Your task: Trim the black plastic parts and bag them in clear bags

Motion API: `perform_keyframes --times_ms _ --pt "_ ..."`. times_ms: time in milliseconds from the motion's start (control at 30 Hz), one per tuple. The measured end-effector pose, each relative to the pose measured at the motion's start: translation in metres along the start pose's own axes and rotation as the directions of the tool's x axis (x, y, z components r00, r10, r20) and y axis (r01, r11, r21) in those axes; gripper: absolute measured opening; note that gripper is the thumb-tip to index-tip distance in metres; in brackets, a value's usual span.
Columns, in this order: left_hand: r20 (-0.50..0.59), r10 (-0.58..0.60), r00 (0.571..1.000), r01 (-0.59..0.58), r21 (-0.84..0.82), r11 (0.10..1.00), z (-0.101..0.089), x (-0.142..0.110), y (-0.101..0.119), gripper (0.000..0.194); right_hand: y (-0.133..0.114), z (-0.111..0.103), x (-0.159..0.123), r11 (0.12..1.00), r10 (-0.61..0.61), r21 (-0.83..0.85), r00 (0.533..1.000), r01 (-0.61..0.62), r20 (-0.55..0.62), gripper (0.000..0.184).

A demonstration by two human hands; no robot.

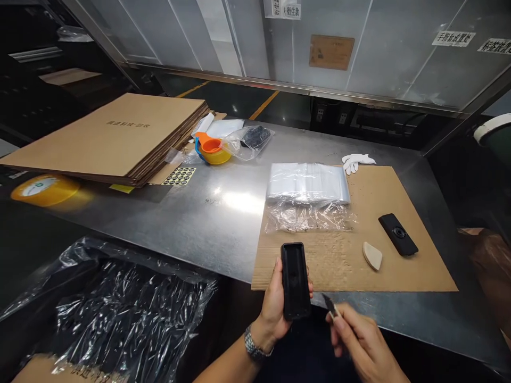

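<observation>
Factory-type wkshop: metal bench point(191, 215), flat cardbd stack point(99, 138), tape roll point(219, 156).

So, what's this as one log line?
left hand: holds black case | right hand: holds dark-tipped tool | on cardboard: beige wedge, black piece

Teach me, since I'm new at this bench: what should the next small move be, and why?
Probably bring the small dark-tipped tool in the right hand to the black case: the left hand holds the case with its hollow side facing the camera, and the tool is close by, apart from it.
</observation>
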State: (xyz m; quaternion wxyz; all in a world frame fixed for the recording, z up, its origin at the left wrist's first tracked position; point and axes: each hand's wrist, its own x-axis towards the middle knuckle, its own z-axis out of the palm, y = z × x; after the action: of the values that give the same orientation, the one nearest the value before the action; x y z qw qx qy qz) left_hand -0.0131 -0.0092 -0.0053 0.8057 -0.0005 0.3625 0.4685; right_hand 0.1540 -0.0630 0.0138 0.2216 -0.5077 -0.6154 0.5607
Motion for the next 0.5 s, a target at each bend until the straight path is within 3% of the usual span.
perform_keyframes --times_ms 67,200,300,500 --pt "-0.031 0.038 0.999 -0.037 0.017 0.999 0.001 -0.001 0.000 0.055 -0.010 0.005 -0.005 0.998 0.068 -0.006 0.992 -0.067 0.108 0.034" --pt "-0.140 0.102 0.985 -0.096 0.047 0.994 0.004 -0.002 -0.001 0.056 -0.022 0.013 -0.006 0.983 0.167 -0.089 0.980 -0.158 0.109 0.040" --pt "-0.185 0.148 0.971 -0.137 0.070 0.988 0.005 -0.003 -0.001 0.056 -0.023 0.017 -0.001 0.982 0.188 -0.050 0.966 -0.181 0.178 0.046" --pt "-0.193 0.210 0.958 -0.192 0.110 0.975 0.007 -0.005 -0.003 0.057 -0.025 0.021 0.004 0.981 0.193 -0.047 0.967 -0.187 0.169 0.047"
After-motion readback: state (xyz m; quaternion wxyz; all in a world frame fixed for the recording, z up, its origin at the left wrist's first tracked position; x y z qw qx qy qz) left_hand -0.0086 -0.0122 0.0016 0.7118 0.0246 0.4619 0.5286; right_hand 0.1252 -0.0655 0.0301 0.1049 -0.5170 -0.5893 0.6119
